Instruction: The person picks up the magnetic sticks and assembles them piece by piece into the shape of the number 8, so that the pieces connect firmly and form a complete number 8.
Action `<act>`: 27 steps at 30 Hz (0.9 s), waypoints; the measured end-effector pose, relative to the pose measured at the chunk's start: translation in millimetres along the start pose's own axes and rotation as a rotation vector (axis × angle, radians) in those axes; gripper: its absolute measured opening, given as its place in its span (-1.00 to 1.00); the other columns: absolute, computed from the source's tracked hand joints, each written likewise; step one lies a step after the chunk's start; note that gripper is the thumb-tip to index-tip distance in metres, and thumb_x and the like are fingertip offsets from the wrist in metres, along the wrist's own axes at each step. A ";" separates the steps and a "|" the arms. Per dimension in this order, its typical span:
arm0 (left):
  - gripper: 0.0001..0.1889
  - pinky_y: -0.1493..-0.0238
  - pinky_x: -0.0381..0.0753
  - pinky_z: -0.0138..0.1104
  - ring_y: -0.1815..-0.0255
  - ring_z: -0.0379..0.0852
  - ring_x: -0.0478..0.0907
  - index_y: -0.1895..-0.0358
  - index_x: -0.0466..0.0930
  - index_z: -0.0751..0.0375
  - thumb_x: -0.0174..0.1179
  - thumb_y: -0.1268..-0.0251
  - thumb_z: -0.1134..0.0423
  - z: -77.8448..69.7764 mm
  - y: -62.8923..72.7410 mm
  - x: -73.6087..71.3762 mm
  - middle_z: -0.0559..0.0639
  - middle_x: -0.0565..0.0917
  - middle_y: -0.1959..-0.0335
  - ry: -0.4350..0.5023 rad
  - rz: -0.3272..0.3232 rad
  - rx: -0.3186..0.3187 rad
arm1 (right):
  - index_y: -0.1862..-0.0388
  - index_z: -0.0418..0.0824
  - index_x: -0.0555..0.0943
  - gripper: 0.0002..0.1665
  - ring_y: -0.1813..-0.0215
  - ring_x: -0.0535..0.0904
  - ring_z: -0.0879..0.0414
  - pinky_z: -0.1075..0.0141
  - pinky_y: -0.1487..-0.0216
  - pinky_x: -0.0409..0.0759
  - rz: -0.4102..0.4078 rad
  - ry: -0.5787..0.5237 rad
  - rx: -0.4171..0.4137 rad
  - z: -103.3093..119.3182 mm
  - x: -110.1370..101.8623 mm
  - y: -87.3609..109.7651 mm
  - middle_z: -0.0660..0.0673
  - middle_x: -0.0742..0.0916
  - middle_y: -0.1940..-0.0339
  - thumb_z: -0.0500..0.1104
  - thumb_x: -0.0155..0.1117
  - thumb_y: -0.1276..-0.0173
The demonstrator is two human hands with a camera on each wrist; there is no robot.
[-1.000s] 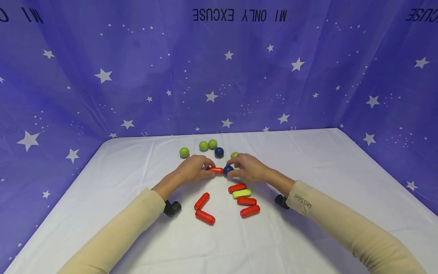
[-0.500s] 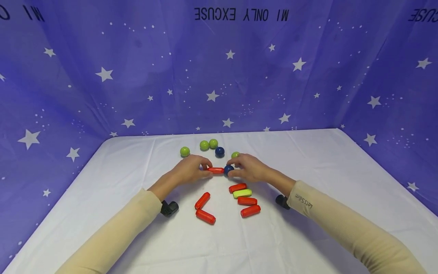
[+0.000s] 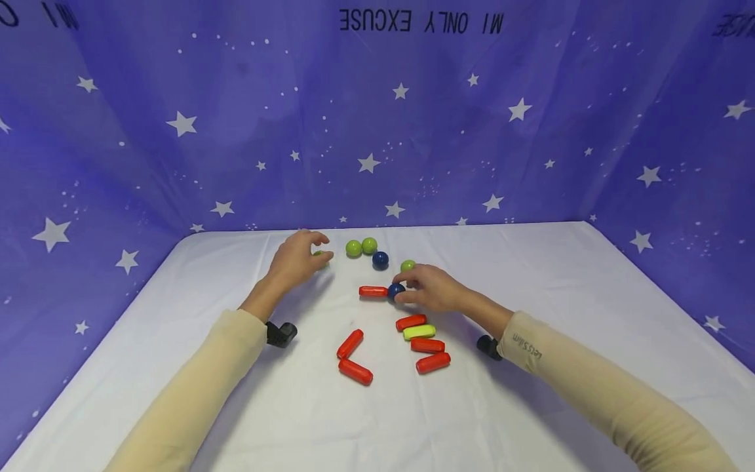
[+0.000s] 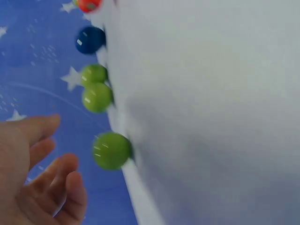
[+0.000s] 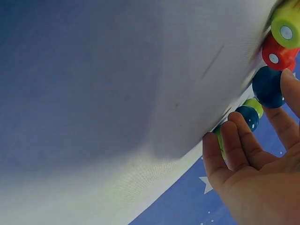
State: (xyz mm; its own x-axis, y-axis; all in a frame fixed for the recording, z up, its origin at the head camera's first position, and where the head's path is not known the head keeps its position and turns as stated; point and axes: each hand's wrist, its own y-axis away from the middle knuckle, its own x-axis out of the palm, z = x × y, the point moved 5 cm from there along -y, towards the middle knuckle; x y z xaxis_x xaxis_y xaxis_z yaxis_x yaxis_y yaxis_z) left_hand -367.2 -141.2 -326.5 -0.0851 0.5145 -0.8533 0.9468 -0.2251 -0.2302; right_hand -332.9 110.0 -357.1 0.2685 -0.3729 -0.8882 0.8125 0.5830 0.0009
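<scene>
My right hand [image 3: 433,288] pinches a dark blue ball [image 3: 397,292] between thumb and fingers; the right wrist view shows the thumb on that blue ball [image 5: 268,86]. A red ribbed rod [image 3: 373,292] lies on the table with its right end against this ball. At the far left, my left hand [image 3: 295,261] hovers by a green ball [image 3: 321,257], which it partly hides in the head view. Seen from the left wrist, a gap separates the fingers from the green ball [image 4: 111,151], and they hold nothing.
Two green balls [image 3: 361,247] and another blue ball [image 3: 380,260] sit at the back. One green ball [image 3: 407,265] is behind my right hand. Red rods [image 3: 427,345] and a yellow-green rod [image 3: 419,332] lie front right. Two red rods [image 3: 355,372] lie front left.
My left hand has let go of the red rod and moved left and away from me to the far-left green ball. My right hand stays on the blue ball.
</scene>
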 end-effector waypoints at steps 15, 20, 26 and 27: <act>-0.60 -0.11 0.44 0.07 -0.13 0.24 0.50 -0.18 0.58 0.24 0.25 -0.35 0.14 31.0 -7.9 17.8 0.28 0.59 -0.10 -0.050 0.090 -0.108 | -0.18 -0.16 0.64 -0.54 0.22 0.47 0.09 0.30 0.21 0.50 -0.002 0.002 0.023 -2.8 2.3 0.4 0.01 0.59 0.29 -0.03 0.38 -0.35; -0.63 -0.09 0.46 0.08 -0.12 0.24 0.52 -0.16 0.58 0.20 0.25 -0.36 0.17 29.0 -7.1 19.3 0.26 0.61 -0.08 -0.062 0.084 -0.105 | -0.18 -0.16 0.63 -0.53 0.21 0.47 0.09 0.30 0.20 0.51 -0.001 0.000 0.026 -2.7 2.3 1.0 0.01 0.59 0.28 -0.03 0.38 -0.35; -0.63 -0.10 0.44 0.09 -0.12 0.26 0.52 -0.20 0.54 0.17 0.22 -0.39 0.18 26.3 -6.0 19.4 0.27 0.62 -0.08 -0.058 0.091 -0.108 | -0.19 -0.16 0.63 -0.53 0.21 0.47 0.09 0.30 0.20 0.51 0.002 0.004 0.022 -1.4 0.4 1.2 0.01 0.60 0.28 -0.03 0.38 -0.35; -0.63 -0.10 0.44 0.09 -0.11 0.26 0.51 -0.21 0.54 0.17 0.22 -0.39 0.18 25.9 -6.0 19.5 0.27 0.62 -0.07 -0.057 0.093 -0.108 | -0.20 -0.17 0.63 -0.53 0.21 0.47 0.09 0.30 0.20 0.51 0.005 0.006 0.020 -1.0 -0.1 1.1 0.01 0.60 0.28 -0.04 0.38 -0.35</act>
State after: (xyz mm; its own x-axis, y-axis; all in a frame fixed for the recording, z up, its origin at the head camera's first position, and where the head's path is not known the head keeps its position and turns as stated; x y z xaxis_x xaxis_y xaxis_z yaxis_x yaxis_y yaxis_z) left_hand -382.6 -151.3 -353.8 -0.0101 0.4473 -0.8943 0.9791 -0.1775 -0.0998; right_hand -332.6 111.5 -357.5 0.2694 -0.3655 -0.8910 0.8213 0.5703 0.0144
